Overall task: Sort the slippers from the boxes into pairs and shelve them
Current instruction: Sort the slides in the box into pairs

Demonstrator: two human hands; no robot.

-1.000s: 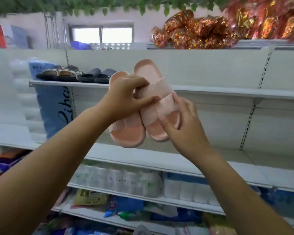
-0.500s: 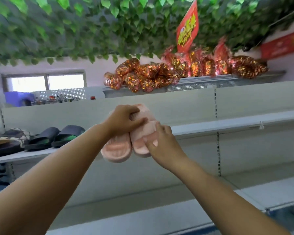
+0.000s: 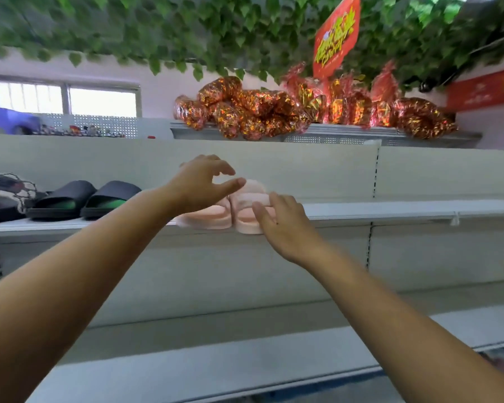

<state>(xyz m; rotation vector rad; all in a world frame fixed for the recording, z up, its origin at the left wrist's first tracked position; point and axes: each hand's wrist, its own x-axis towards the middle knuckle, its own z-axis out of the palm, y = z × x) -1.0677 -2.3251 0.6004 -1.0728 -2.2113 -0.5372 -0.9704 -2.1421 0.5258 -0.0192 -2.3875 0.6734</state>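
Observation:
A pair of pink slippers (image 3: pixel 246 206) lies side by side on the upper white shelf (image 3: pixel 390 209), heels at the front edge. My left hand (image 3: pixel 200 181) hovers over the left slipper with fingers spread and loose, holding nothing. Straight fingers of my right hand (image 3: pixel 280 219) touch the strap and outer side of the right slipper. To the left on the same shelf stands a pair of black slippers with green insoles (image 3: pixel 85 199). Further left sits a patterned dark pair (image 3: pixel 3 196), partly cut off by the frame edge.
The shelf runs on bare to the right of the pink pair. A lower white shelf (image 3: pixel 245 365) lies below my arms. Shiny red-gold wrapped packs (image 3: pixel 274 112) pile on the top ledge. Green leaf garlands and a red sign (image 3: pixel 335 36) hang overhead.
Both hands carried the pink slippers up and set them on the upper shelf. My left hand has let go and opened. My right hand went from gripping to touching with straight fingers.

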